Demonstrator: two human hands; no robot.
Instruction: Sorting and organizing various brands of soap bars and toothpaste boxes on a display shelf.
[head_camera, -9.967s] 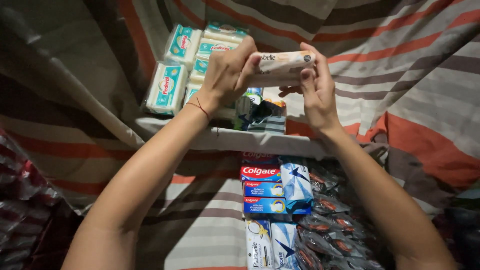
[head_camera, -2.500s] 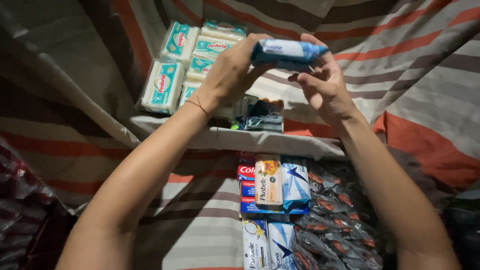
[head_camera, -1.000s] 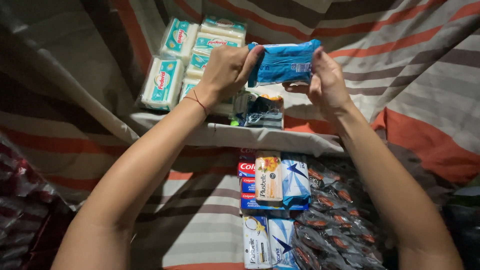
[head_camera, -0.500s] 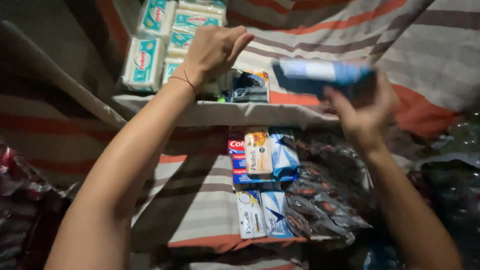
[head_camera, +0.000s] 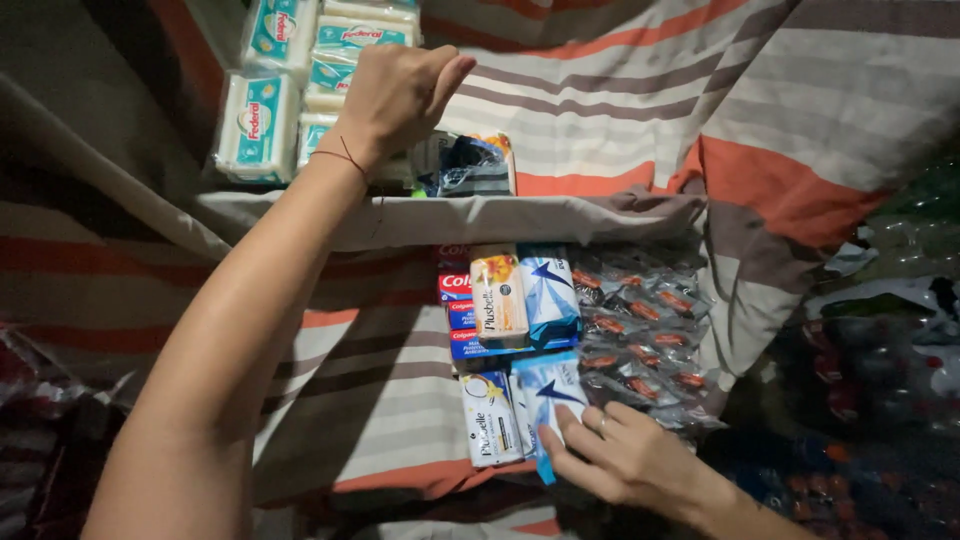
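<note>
While flat on the blue packet (head_camera: 545, 395), right hand (head_camera: 625, 460) beside the soap box (head_camera: 490, 420).

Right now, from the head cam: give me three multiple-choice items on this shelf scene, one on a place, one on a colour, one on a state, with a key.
1. Where is the right hand?
A. On the upper shelf
B. On the blue-and-white packet on the lower level
C. Out of view

2. What colour is the thread on the left wrist?
A. Red
B. Green
C. White

3. How is the left hand?
A. Flat on the striped cloth
B. Gripping a bottle
C. Raised at the upper shelf, fingers loosely curled, holding nothing visible

Key: 1 B, its fingers rest on that packet beside the white soap box. 2 A, a thin red thread circles the wrist. 3 C, it hangs by the wrapped soap bars, no item seen in it.
</note>
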